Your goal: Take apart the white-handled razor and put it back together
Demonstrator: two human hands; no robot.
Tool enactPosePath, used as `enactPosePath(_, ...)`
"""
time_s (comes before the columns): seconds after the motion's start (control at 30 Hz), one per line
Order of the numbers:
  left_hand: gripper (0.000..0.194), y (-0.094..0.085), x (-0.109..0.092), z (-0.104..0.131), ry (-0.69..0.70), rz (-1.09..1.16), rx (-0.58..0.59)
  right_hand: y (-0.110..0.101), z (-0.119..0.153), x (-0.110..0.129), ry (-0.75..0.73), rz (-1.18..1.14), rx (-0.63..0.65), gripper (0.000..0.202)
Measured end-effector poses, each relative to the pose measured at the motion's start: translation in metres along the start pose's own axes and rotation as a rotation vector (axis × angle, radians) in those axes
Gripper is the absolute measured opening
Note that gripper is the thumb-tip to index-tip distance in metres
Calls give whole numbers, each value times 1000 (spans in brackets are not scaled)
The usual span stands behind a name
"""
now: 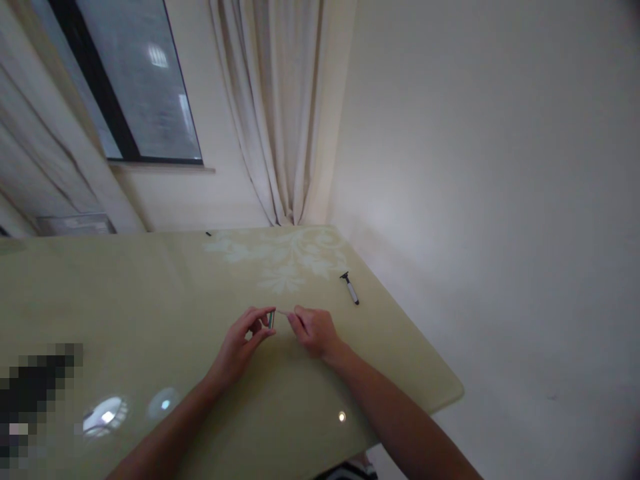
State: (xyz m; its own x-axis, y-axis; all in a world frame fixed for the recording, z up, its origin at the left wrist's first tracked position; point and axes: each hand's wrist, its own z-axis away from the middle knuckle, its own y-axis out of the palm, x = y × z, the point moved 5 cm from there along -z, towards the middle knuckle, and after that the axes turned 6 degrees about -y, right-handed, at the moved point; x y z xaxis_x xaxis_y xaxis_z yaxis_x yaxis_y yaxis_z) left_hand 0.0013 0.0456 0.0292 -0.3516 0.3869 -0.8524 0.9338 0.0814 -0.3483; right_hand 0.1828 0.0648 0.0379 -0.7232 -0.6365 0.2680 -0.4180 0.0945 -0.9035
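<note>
Between the thumb and fingers of my left hand (246,339) is a small thin box (271,319), which looks like a matchbox. It stands on edge, with teal, pale and dark bands facing me. My right hand (314,329) is closed in a pinch on a thin pale stick (283,313), which looks like a matchstick. The stick points left, its tip close to the box's upper edge; whether they touch I cannot tell. Both hands are over the middle of the glossy table (200,300).
Right of my right hand lies a razor (351,289) with a grey handle and dark head. A small dark piece (208,234) is at the table's far edge. Curtains (275,100) hang behind, and a wall (475,200) runs along the right. A pixelated dark patch covers the lower left.
</note>
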Motion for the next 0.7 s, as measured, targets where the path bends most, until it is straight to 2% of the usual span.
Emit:
enactPosePath(0.1,32,-1,-3,-1,2,-1,-8,1,2,5,-72,-2,-9,41)
enactPosePath(0.23,32,-2,-6,-1,17,16,-14,0,2,1,-4,37,-39,43)
enactPosePath(0.4,32,-1,-7,-2,20,15,-9,1,2,6,-106,35,-28,40)
enactPosePath(0.53,32,0,-5,-2,34,27,-12,0,3,1,-26,53,-65,42)
enactPosePath(0.7,33,2,-2,-1,22,19,8,2,4,4,-101,23,-46,41)
